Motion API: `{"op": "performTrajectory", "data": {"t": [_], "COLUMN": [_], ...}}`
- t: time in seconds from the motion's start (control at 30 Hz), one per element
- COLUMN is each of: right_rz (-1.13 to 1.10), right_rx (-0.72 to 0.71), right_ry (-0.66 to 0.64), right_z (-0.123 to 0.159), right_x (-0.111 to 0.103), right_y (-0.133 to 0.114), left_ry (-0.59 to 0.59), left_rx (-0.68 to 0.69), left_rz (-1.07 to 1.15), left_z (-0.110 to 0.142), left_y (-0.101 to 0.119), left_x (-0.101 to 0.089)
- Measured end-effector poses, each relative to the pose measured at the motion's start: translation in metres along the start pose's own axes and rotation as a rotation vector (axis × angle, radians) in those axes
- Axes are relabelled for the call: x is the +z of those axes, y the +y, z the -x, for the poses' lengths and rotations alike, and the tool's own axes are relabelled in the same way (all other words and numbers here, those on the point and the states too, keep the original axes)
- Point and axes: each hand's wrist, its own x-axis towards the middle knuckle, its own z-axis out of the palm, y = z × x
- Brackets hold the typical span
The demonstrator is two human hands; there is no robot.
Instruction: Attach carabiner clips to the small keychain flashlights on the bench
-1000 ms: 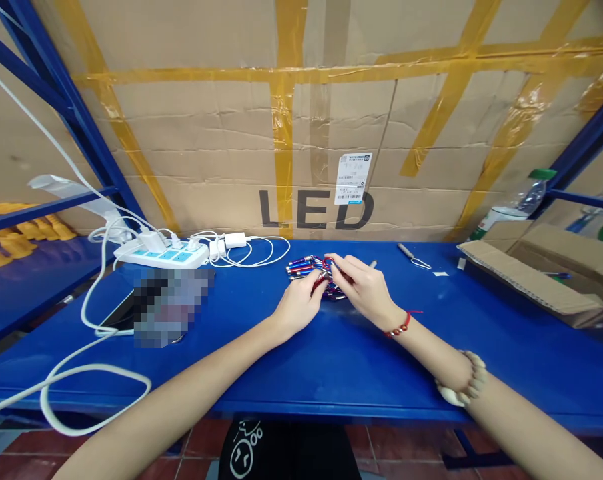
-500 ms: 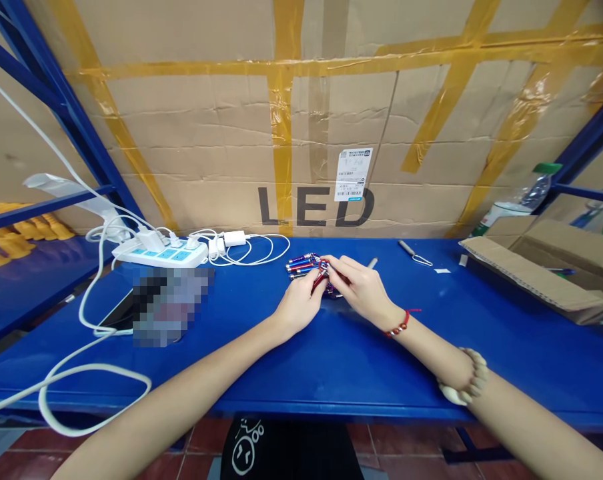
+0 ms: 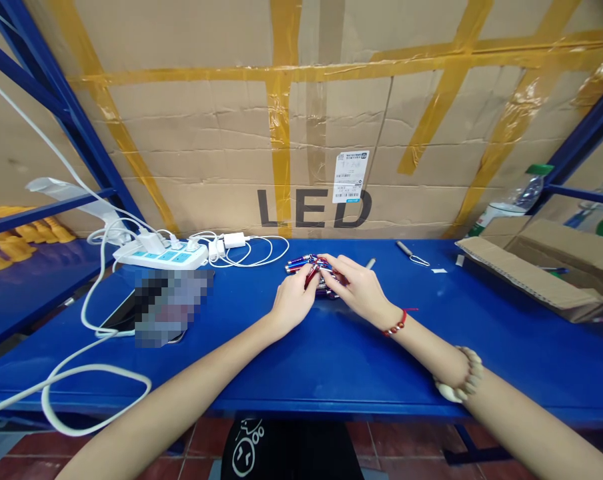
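Blue tabletop (image 3: 461, 320) open between right hand (image 3: 360, 288) and cardboard box (image 3: 524, 280) — wire-loop tool (image 3: 405, 250) near the back. Left side tight: power strip (image 3: 185, 259), looped white cable (image 3: 101, 367). Rear blocked — taped cardboard panel (image 3: 196, 153).

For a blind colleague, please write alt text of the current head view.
A person's left hand holds a red item, the right hand close to it, at shiny red and blue cylinders on a blue table. Behind is cardboard marked LED; a power strip lies left, an open carton right.
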Motion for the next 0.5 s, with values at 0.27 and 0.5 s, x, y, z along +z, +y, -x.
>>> {"op": "performTrajectory", "data": {"t": [0.27,0.5], "right_rz": [-0.054,0.061], "right_rx": [0.056,0.018], "right_ry": [-0.124,-0.181], "right_z": [-0.0027,-0.0032], "right_x": [-0.0053,-0.006], "right_y": [-0.0053,-0.0003], "left_ry": [-0.104,-0.104], "left_rx": [0.08,0.036], "left_rz": [-0.207,-0.323], "left_z": [0.0032,0.0039], "left_y": [0.0049,0.0082], "left_x": [-0.0061,-0.0069]}}
